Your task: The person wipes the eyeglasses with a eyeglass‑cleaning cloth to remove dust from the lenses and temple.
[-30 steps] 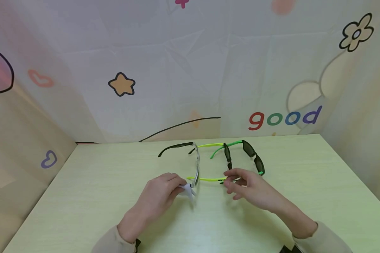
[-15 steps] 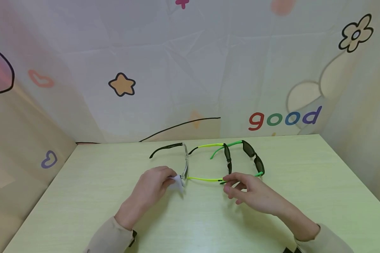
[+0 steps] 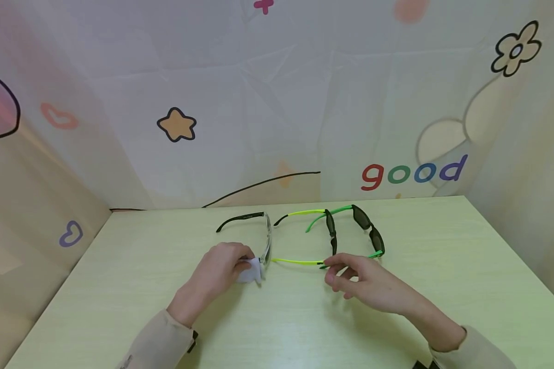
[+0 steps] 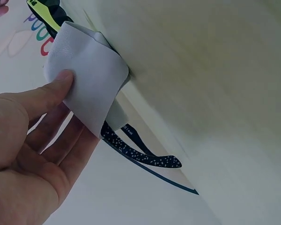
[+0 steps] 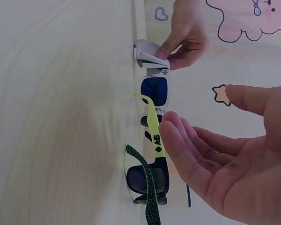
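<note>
My left hand [image 3: 217, 271] pinches a pale grey cloth [image 4: 86, 70] between thumb and fingers. The cloth is folded round the near temple of sunglasses with a clear front [image 3: 268, 238] and dark temples; their blue lens [image 5: 154, 91] shows in the right wrist view. A speckled temple tip [image 4: 145, 157] sticks out below the cloth. My right hand [image 3: 369, 282] hovers with loosely bent fingers, holding nothing. It is close to the yellow-templed sunglasses [image 3: 331, 224]; whether a fingertip touches them I cannot tell. Green-templed sunglasses [image 3: 362, 218] stand just beyond.
All the sunglasses stand with temples unfolded on a pale wooden table [image 3: 120, 297], the yellow and green pairs overlapping. A printed curtain [image 3: 258, 102] hangs behind the table and along its sides.
My left hand has shifted left, bringing the cloth and clear-fronted sunglasses away from the yellow pair. My right hand has barely moved, and the other two pairs stay in place.
</note>
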A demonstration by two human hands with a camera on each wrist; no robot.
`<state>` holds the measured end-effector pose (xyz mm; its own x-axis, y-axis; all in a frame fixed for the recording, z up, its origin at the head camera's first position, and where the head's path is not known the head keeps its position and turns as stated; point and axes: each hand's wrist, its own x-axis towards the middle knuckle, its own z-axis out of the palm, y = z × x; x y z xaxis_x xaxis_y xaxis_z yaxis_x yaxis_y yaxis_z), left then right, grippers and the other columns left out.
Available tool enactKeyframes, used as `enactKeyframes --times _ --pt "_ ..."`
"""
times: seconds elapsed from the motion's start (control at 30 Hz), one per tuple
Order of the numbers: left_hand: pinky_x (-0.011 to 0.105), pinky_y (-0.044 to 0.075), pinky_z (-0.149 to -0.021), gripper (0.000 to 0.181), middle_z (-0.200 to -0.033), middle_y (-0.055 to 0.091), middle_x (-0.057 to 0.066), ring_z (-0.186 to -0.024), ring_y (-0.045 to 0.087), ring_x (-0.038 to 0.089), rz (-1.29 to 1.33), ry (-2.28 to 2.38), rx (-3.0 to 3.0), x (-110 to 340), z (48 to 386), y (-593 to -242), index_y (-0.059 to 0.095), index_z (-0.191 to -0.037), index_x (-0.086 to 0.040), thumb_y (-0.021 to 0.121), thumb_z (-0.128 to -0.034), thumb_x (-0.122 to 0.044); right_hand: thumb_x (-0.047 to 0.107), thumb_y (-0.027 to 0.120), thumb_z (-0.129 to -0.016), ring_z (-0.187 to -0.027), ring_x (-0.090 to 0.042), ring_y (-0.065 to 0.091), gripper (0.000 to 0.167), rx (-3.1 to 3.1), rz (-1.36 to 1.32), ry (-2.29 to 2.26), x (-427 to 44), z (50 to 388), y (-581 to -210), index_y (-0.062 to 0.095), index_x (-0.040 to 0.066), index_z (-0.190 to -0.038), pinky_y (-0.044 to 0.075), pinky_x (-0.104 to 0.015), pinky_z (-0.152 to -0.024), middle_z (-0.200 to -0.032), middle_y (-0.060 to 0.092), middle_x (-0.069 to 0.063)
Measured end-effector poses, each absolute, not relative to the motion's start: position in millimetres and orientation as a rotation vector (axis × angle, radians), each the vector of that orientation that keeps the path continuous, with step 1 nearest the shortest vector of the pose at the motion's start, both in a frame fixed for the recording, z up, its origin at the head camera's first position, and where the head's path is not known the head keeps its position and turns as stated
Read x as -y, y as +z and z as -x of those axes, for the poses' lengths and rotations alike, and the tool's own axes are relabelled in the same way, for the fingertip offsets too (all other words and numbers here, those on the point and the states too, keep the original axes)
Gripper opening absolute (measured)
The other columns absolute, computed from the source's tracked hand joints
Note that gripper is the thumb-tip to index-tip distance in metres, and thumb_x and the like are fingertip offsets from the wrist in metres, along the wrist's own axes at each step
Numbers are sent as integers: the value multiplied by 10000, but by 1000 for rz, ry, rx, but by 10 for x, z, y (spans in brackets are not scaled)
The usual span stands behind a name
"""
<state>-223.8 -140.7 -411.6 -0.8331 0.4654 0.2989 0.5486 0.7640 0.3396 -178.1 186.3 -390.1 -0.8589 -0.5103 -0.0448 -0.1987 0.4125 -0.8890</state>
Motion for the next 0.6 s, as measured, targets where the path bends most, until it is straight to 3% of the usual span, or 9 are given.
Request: enactKeyframes --times 0.33,0.6 --pt "313 597 -732 133 -917 763 23 -844 720 183 797 -618 2815 1416 2322 -4156 805 -928 -61 814 -837 35 348 616 -1049 -958 -141 651 400 -2460 780 -1225 -1887 1744 -3936 647 25 -1284 553 -293 -789 -1080 669 39" --pt "315 598 -741 129 -932 768 25 -861 726 185 770 -629 2811 1434 2323 -4129 811 -943 -62 814 -843 19 376 606 -1051 -961 -119 647 414 -2467 808 -1196 -1893 1743 -3937 654 32 -1276 548 -288 -799 -1060 680 66"
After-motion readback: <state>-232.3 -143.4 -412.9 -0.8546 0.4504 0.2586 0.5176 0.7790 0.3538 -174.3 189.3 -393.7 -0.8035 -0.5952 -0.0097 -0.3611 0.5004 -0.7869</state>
